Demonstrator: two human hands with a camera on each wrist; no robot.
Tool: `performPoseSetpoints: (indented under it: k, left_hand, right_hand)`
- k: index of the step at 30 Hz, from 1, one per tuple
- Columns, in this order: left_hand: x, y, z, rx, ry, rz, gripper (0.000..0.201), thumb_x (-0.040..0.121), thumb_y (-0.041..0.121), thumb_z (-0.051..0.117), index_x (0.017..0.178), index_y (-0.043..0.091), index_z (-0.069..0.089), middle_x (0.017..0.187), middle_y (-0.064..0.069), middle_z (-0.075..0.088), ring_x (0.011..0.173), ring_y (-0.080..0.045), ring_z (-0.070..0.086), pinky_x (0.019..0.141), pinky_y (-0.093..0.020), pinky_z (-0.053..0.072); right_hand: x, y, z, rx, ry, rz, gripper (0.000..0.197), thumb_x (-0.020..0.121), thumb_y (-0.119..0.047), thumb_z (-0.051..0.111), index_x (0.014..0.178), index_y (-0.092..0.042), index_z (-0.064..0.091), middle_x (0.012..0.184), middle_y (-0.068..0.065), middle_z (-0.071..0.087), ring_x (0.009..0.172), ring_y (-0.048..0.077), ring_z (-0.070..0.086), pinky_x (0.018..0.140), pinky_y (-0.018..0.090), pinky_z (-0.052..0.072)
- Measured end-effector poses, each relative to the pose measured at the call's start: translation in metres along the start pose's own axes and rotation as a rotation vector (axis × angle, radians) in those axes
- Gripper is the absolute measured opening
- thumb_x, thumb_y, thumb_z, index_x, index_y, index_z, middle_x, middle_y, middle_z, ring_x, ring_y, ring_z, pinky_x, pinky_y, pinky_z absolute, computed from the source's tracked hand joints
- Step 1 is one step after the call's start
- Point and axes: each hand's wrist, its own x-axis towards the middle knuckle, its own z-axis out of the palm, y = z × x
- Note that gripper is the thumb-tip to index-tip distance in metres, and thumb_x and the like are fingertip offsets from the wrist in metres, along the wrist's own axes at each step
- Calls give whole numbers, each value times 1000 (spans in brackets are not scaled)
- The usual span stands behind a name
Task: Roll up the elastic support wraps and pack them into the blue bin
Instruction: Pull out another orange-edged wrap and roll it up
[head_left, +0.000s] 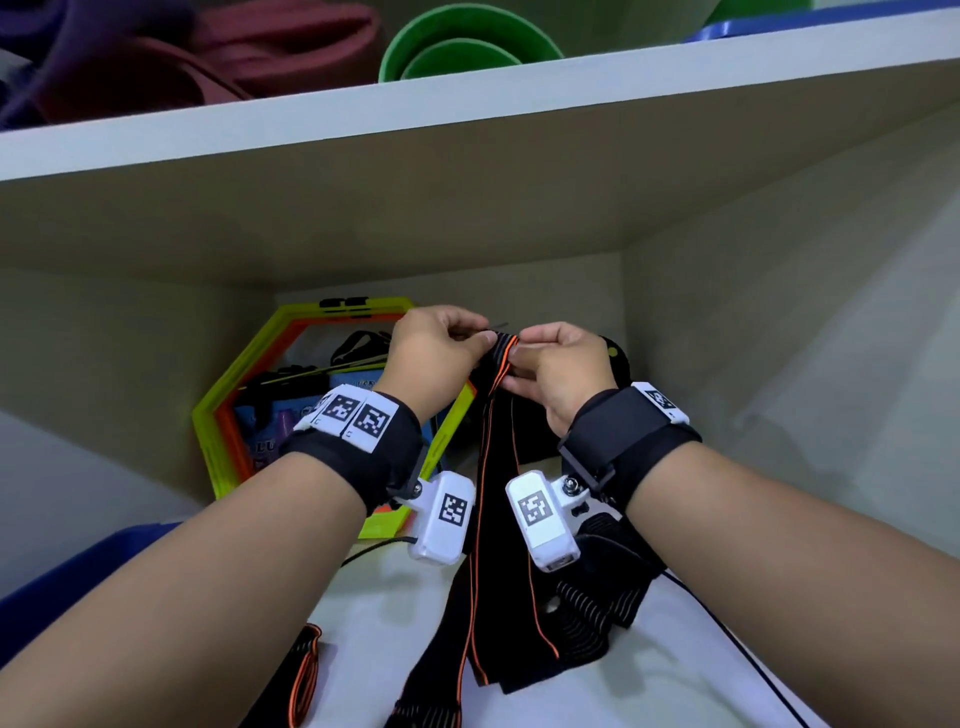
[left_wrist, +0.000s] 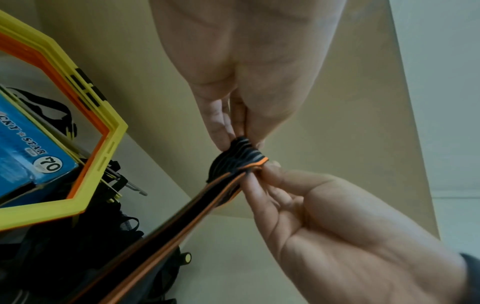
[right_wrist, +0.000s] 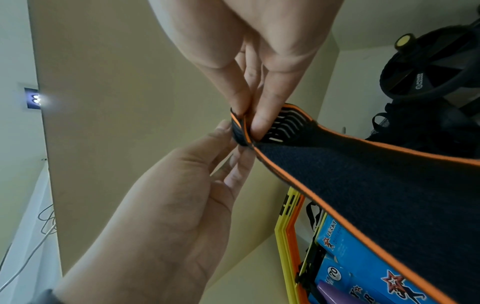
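Observation:
A black elastic wrap (head_left: 493, 519) with orange edging hangs from both hands down to the white shelf surface (head_left: 649, 675). My left hand (head_left: 478, 340) and right hand (head_left: 519, 353) pinch its top end, where a small tight roll (left_wrist: 241, 158) has formed. The right wrist view shows my right fingertips (right_wrist: 259, 123) pressed on the roll and the strap (right_wrist: 363, 174) trailing away. A striped black wrap (head_left: 592, 613) lies loose under my right wrist. Another orange-edged wrap (head_left: 304, 670) lies at the front left. The blue bin (head_left: 78, 561) shows partly behind my left forearm.
Yellow and orange hexagon rings (head_left: 234, 415) lean at the back left with a blue box (left_wrist: 26, 154) behind them. A black round item (right_wrist: 428, 82) sits at the back right. The upper shelf board (head_left: 467, 104) overhangs close above. A black cable (head_left: 727, 623) crosses the surface on the right.

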Motion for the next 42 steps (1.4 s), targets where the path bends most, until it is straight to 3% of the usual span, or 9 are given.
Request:
performPoseSetpoints:
  k: [5, 8, 14, 23, 27, 31, 34, 39, 42]
  left_hand:
    - [-19, -2, 6, 125, -76, 102, 46, 86, 27, 75, 129, 21, 61, 112, 3, 67, 76, -8, 64, 77, -24, 56]
    - [-35, -10, 15, 140, -155, 78, 74, 82, 24, 78, 143, 26, 37, 101, 6, 63, 77, -12, 63, 69, -19, 50]
    - [-48, -25, 33, 32, -7, 47, 37, 90, 10, 64, 113, 20, 37, 72, -7, 63, 61, -20, 57, 57, -31, 44]
    - [-42, -14, 42, -40, 141, 99, 22, 96, 5, 50, 105, 22, 38, 91, 8, 51, 82, -22, 54, 76, -38, 46]
    - [-39, -13, 49, -137, 118, -10, 34, 95, 8, 45, 97, 42, 43, 98, 6, 59, 96, -25, 62, 88, -47, 54]
    - [-36, -17, 49, -273, 42, -115, 34, 87, 17, 46, 93, 50, 46, 105, -3, 63, 97, -24, 64, 89, -49, 56]
    - [-44, -28, 45, -319, -29, -190, 29, 93, 5, 47, 108, 29, 42, 94, -7, 60, 73, -17, 58, 65, -35, 51]
    - [-86, -69, 46, 19, -599, -343, 34, 90, 25, 70, 117, 22, 50, 105, -6, 62, 82, -17, 58, 59, -24, 47]
    - [-108, -80, 54, 86, -733, -383, 47, 89, 24, 72, 131, 20, 51, 112, 1, 61, 87, -11, 60, 67, -20, 47]
  right_hand:
    - [1, -7, -4, 41, -33, -16, 25, 91, 14, 50, 80, -8, 57, 74, 11, 64, 65, 20, 65, 64, 34, 60]
    - [2, -13, -7, -44, -61, -72, 32, 90, 16, 40, 79, -9, 57, 71, 6, 65, 64, 15, 66, 57, 29, 57]
    - [10, -18, -16, -328, -99, -255, 44, 76, 23, 42, 86, -13, 66, 88, 8, 72, 78, 21, 65, 71, 31, 50]
    - [-6, 15, -40, -361, -193, -308, 30, 77, 9, 71, 80, -18, 56, 82, 5, 59, 75, 17, 54, 68, 21, 47]
    - [-12, 28, -39, -442, -281, -360, 29, 69, -7, 73, 90, -20, 59, 92, 8, 61, 80, 15, 57, 75, 31, 48]
    - [-5, 28, -47, -569, -261, -364, 38, 77, 5, 73, 106, -17, 65, 109, 6, 66, 98, 16, 65, 87, 29, 53]
    - [3, 23, -56, -588, -182, -366, 38, 80, 7, 71, 107, -20, 65, 108, 2, 66, 93, 11, 65, 77, 17, 52]
    - [19, 12, -72, -569, -126, -281, 39, 81, 5, 71, 107, -24, 67, 104, 6, 69, 86, 16, 68, 75, 31, 59]
    - [22, 6, -79, -561, -99, -273, 38, 81, 5, 71, 109, -21, 68, 101, 3, 69, 86, 18, 68, 77, 33, 59]
